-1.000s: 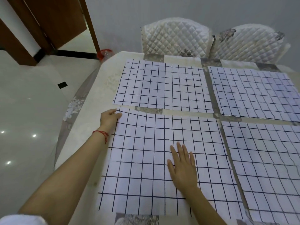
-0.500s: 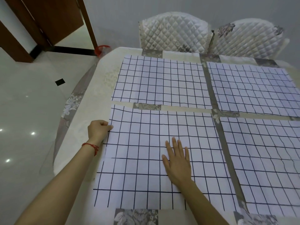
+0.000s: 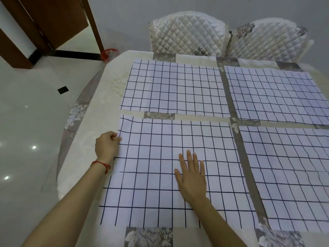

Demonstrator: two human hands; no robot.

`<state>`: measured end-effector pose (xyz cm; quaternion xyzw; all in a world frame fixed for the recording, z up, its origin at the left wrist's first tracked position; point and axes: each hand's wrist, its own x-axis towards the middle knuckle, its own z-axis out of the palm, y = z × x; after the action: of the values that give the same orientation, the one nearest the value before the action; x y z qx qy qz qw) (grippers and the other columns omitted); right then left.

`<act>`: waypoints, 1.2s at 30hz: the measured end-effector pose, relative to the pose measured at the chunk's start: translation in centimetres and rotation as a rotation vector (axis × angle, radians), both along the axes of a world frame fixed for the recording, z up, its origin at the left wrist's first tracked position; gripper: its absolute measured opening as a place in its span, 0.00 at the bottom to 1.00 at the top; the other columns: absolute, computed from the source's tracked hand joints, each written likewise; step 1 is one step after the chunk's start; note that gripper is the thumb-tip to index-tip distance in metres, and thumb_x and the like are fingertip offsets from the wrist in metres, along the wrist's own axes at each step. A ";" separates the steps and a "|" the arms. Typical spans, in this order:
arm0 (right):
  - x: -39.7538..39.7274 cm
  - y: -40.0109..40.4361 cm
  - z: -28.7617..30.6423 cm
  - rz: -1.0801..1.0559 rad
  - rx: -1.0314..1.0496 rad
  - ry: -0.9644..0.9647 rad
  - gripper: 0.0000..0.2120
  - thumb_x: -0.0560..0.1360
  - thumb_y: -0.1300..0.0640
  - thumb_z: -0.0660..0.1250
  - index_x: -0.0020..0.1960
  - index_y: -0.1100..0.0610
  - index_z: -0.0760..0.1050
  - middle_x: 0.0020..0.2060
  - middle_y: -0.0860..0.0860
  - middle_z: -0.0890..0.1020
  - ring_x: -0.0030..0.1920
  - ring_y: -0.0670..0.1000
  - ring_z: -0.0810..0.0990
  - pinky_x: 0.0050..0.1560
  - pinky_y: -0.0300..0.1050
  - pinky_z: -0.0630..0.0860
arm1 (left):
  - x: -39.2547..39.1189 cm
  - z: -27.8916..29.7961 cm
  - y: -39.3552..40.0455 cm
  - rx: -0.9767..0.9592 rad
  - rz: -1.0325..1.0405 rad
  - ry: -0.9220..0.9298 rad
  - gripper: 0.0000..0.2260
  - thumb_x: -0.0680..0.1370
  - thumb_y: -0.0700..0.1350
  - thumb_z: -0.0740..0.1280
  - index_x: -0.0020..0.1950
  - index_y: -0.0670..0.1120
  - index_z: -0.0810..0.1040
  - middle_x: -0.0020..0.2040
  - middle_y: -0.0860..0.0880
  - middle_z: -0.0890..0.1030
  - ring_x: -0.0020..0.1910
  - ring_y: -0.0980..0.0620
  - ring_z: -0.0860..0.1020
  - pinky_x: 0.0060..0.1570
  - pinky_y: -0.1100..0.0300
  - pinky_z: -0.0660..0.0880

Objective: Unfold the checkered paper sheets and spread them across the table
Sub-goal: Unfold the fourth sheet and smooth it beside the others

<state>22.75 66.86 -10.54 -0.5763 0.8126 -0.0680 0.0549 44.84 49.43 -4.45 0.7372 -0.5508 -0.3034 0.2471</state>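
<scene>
Here the near-left sheet (image 3: 169,166) is pinched at its edge by the left hand (image 3: 106,145) and pressed flat by the open right hand (image 3: 193,177) — a hard tug could tear it.

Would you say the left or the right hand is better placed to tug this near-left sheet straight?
Left, probably: the left hand already pinches the white black-gridded paper sheet's left edge, while the right hand lies flat, pinning it.

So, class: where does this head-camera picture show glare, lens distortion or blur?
Head view: bright ceiling-light spots glare on the glossy floor; the wide lens bows the grid lines of the far-right checkered sheet, which softens toward the right edge; lighting on the table is even, with faint shadows.
</scene>
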 end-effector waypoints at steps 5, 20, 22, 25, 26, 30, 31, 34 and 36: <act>0.2 0.1 0.3 0.015 -0.020 -0.024 0.27 0.79 0.41 0.40 0.74 0.50 0.53 0.73 0.53 0.60 0.75 0.50 0.45 0.71 0.49 0.40 | -1.0 0.0 1.0 -0.102 -0.046 -0.260 0.19 0.73 0.41 0.68 0.63 0.40 0.72 0.60 0.37 0.74 0.61 0.37 0.69 0.58 0.45 0.67; -7.0 -3.9 1.1 -0.061 0.053 -0.118 0.33 0.72 0.34 0.32 0.74 0.45 0.42 0.74 0.44 0.41 0.75 0.47 0.41 0.74 0.52 0.37 | -10.8 -5.2 8.7 -0.124 -0.728 -0.516 0.29 0.75 0.62 0.31 0.73 0.54 0.46 0.75 0.52 0.48 0.74 0.47 0.44 0.69 0.49 0.33; -9.1 -2.9 1.6 -0.271 0.100 -0.117 0.31 0.75 0.38 0.36 0.75 0.48 0.43 0.76 0.48 0.44 0.76 0.50 0.40 0.74 0.54 0.37 | -11.0 -5.1 8.8 -0.138 -0.725 -0.500 0.32 0.71 0.64 0.26 0.72 0.55 0.41 0.74 0.54 0.42 0.73 0.48 0.37 0.70 0.48 0.31; -6.9 -3.2 2.5 -0.309 0.012 -0.154 0.28 0.78 0.43 0.39 0.75 0.54 0.47 0.76 0.53 0.48 0.76 0.53 0.43 0.74 0.56 0.39 | -11.0 -5.1 8.8 -0.124 -0.731 -0.510 0.34 0.68 0.65 0.23 0.72 0.55 0.38 0.74 0.54 0.38 0.73 0.50 0.35 0.71 0.46 0.32; -5.0 -3.2 2.5 -0.206 -0.015 -0.169 0.29 0.78 0.42 0.38 0.75 0.53 0.48 0.76 0.52 0.48 0.76 0.52 0.43 0.74 0.55 0.39 | -11.0 -5.2 8.8 -0.127 -0.730 -0.518 0.33 0.69 0.65 0.23 0.72 0.55 0.38 0.74 0.54 0.38 0.73 0.49 0.36 0.71 0.46 0.32; -1.6 -1.4 0.7 -0.060 0.018 -0.130 0.29 0.76 0.39 0.36 0.75 0.47 0.45 0.75 0.46 0.46 0.75 0.48 0.43 0.73 0.49 0.36 | -11.0 -5.4 8.6 -0.142 -0.732 -0.506 0.33 0.70 0.65 0.26 0.72 0.55 0.40 0.74 0.53 0.42 0.74 0.48 0.38 0.70 0.46 0.34; -2.5 -0.6 0.5 -0.124 0.021 -0.121 0.29 0.76 0.38 0.35 0.74 0.46 0.43 0.75 0.46 0.46 0.75 0.47 0.42 0.72 0.49 0.35 | -10.9 -5.3 8.6 -0.142 -0.737 -0.507 0.33 0.69 0.66 0.24 0.72 0.56 0.39 0.74 0.53 0.40 0.74 0.49 0.37 0.71 0.46 0.33; -5.7 2.7 0.5 -0.281 0.016 -0.122 0.28 0.75 0.38 0.36 0.72 0.44 0.39 0.75 0.46 0.44 0.75 0.47 0.41 0.73 0.49 0.35 | -10.7 -5.1 8.5 -0.132 -0.753 -0.508 0.35 0.66 0.67 0.22 0.71 0.57 0.36 0.73 0.54 0.36 0.73 0.50 0.34 0.72 0.46 0.32; -6.6 4.1 0.8 -0.335 0.009 -0.132 0.28 0.74 0.39 0.36 0.72 0.44 0.38 0.73 0.45 0.42 0.75 0.47 0.40 0.74 0.50 0.37 | -10.1 -5.0 8.0 -0.121 -0.716 -0.508 0.36 0.66 0.69 0.24 0.71 0.57 0.36 0.73 0.54 0.36 0.73 0.50 0.34 0.71 0.47 0.33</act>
<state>16.12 70.96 -9.70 -0.4270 0.8921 -0.1101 0.0987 34.69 57.42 -9.49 0.5353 -0.8315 -0.1462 0.0257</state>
